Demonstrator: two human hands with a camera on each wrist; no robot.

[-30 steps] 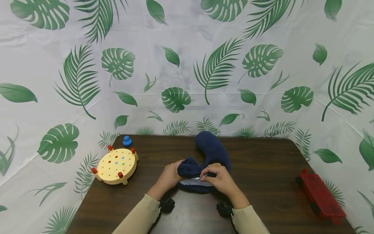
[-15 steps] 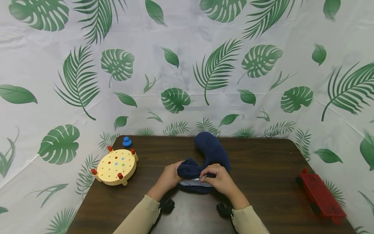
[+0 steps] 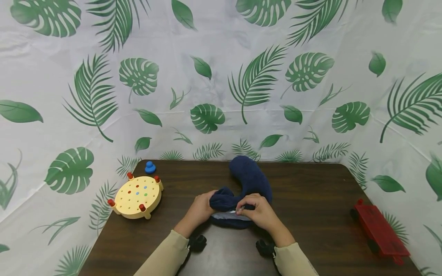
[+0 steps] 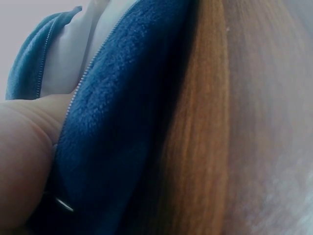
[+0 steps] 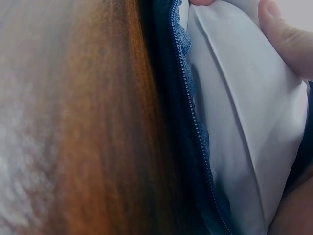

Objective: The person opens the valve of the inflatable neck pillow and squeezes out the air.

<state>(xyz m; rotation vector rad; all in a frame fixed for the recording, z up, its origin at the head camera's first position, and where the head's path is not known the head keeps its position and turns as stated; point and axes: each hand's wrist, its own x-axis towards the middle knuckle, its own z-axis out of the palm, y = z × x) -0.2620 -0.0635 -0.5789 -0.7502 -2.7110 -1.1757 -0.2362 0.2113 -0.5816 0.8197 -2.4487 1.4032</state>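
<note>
- The brown table [image 3: 310,199] carries everything.
- The navy neck pillow [image 3: 253,176] lies on it, straight before the person: one arm points away, the nearer arm runs crosswise between the hands.
- The red cart [image 3: 378,230] stands well apart at the right, the yellow pegboard [image 3: 138,195] at the left.
- The right hand [image 3: 259,211] pinches the white inner fabric [image 3: 228,215] between thumb and finger. It is nearer to the middle of the slit, which extends from these fingertips toward the left hand.
- The left hand [image 3: 199,207] grips the bunched cover at the pillow's left end; some fingers are hidden.
- The zipper teeth [image 5: 194,120] are parted along the slit.
- Compared with half a second earlier, I find no clear difference: hands and pillow keep almost the same place.
</note>
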